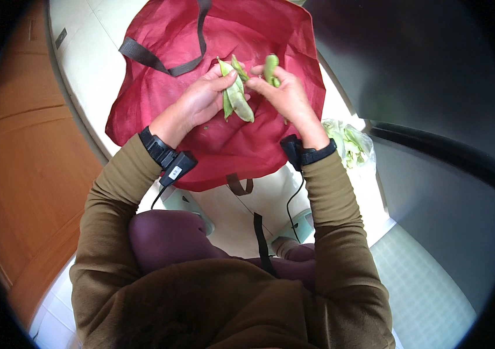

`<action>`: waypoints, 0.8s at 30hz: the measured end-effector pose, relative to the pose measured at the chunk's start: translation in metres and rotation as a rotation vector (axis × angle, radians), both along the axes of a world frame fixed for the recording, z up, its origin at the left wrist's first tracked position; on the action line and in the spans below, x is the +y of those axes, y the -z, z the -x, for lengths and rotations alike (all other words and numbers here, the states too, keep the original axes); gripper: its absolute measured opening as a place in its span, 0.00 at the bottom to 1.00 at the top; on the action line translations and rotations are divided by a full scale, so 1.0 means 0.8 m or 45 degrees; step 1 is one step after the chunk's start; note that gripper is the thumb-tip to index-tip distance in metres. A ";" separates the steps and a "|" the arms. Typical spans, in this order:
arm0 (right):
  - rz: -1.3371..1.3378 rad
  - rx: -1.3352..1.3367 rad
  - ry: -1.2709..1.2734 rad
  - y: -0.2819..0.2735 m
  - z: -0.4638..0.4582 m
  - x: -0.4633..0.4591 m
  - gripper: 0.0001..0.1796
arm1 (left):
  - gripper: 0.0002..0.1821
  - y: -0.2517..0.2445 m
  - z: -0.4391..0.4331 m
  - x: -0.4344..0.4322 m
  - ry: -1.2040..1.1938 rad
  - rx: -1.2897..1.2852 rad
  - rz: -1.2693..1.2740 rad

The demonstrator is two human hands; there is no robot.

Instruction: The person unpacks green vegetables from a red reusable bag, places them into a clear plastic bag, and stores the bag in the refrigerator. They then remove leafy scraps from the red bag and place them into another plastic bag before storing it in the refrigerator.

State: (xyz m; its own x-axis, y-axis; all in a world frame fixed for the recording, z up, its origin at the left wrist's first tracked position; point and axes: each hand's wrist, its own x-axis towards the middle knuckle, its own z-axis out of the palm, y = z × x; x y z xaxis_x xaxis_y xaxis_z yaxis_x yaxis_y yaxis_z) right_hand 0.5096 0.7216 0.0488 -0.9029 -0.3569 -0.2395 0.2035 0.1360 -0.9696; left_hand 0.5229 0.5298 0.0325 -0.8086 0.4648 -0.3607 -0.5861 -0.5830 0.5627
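Several flat green bean pods (237, 97) lie across the fingers of my left hand (206, 97), pinned under the thumb. Another small pod (239, 68) stands between my two hands, its lower end by the right fingertips. In my right hand (289, 94) a pale green pod (271, 67) pokes up between the fingers, partly hidden by them. Both hands are above a red fabric bag (164, 109), spread wide with its inside facing up. Small green scraps dot the cloth below the hands.
A clear plastic bag of green pods (354, 146) sits on the floor to the right, beside a dark glossy appliance (439, 174). Brown wooden panelling (42, 152) runs along the left. A black strap (164, 65) crosses the red bag. Cables hang from both wristbands (160, 150).
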 end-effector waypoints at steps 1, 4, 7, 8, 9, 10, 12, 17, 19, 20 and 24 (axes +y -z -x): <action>0.063 -0.082 -0.078 0.000 -0.001 -0.002 0.15 | 0.16 -0.001 -0.002 0.002 0.044 0.001 -0.029; 0.034 -0.392 -0.138 -0.001 -0.006 -0.009 0.15 | 0.21 -0.002 -0.006 0.004 0.170 -0.030 0.076; 0.116 -0.564 -0.091 0.002 -0.013 -0.016 0.16 | 0.24 -0.003 -0.010 0.005 0.214 -0.032 0.030; 0.159 -0.609 -0.071 0.004 -0.015 -0.017 0.15 | 0.24 -0.003 -0.010 0.006 0.203 -0.029 0.014; 0.225 -0.628 -0.013 0.006 -0.016 -0.018 0.14 | 0.24 -0.003 -0.010 0.006 0.194 -0.022 -0.001; 0.289 -0.644 0.043 0.007 -0.016 -0.018 0.14 | 0.24 -0.003 -0.010 0.006 0.151 -0.044 0.019; 0.594 -0.714 0.189 0.010 -0.016 -0.015 0.09 | 0.23 -0.005 -0.012 0.006 0.087 -0.093 0.042; 0.420 -0.584 0.190 0.018 -0.011 -0.008 0.10 | 0.18 -0.005 -0.018 0.005 0.148 -0.090 0.262; 0.339 -0.390 0.269 0.023 -0.015 -0.017 0.11 | 0.16 -0.001 -0.025 0.007 0.155 -0.012 0.407; 0.288 -0.324 0.294 0.024 -0.016 -0.019 0.10 | 0.13 0.002 -0.024 0.006 0.151 -0.021 0.417; 0.185 -0.240 0.346 0.025 -0.017 -0.017 0.11 | 0.10 0.011 -0.020 0.003 0.074 0.012 0.549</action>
